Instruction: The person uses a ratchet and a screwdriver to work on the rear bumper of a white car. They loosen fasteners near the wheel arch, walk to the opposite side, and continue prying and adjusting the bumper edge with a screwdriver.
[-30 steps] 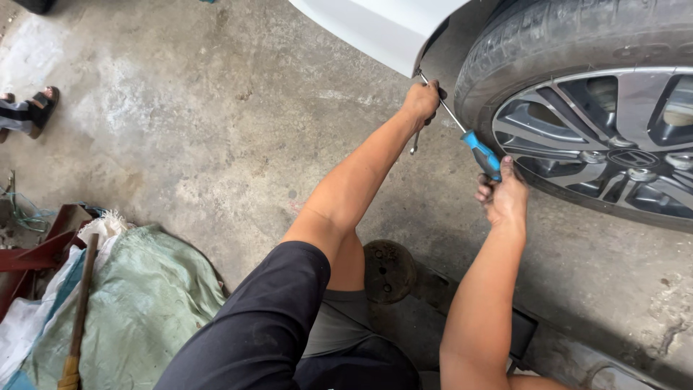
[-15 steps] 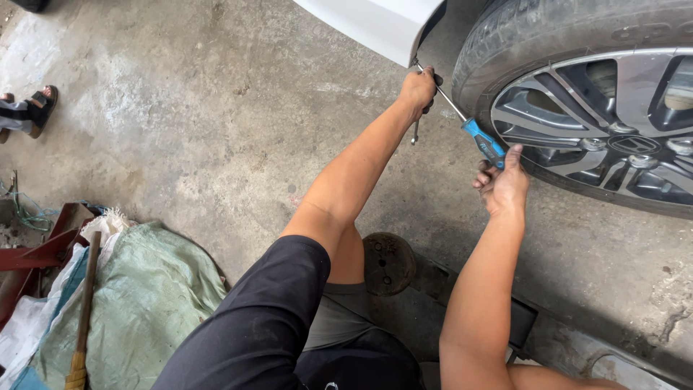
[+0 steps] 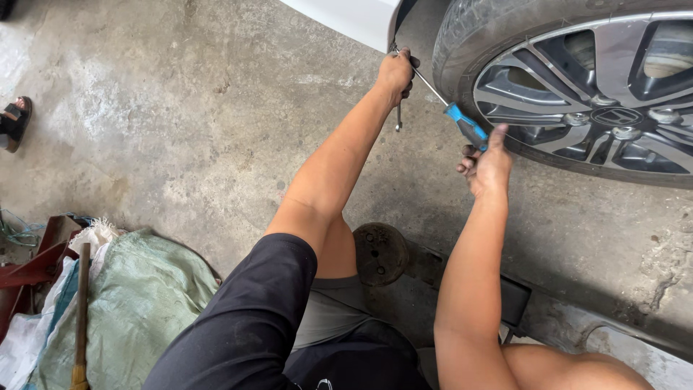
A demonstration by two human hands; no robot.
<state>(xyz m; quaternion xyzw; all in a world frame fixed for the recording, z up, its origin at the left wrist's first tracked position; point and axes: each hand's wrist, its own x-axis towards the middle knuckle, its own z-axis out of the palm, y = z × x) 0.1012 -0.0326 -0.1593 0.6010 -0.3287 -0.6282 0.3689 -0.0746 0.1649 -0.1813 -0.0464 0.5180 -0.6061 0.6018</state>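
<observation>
Down by the car wheel (image 3: 592, 108), the person works with 2 bare hands. Their left hand (image 3: 397, 72) is closed around the metal shaft of a screwdriver (image 3: 440, 97) just beside the tyre's tread, close under the white body panel (image 3: 354, 18); a small wrench (image 3: 398, 119) hangs down from that same fist. Their right hand (image 3: 487, 162) sits at the blue handle end, just in front of the wheel's rim, fingers curled about it with the thumb raised. Well away from the wheel, near the person's knee, a round dark jack pad (image 3: 380, 253) rests on the concrete floor (image 3: 180, 130). Farther still lie a green sack (image 3: 130, 303) and a wooden handle (image 3: 81, 310).
</observation>
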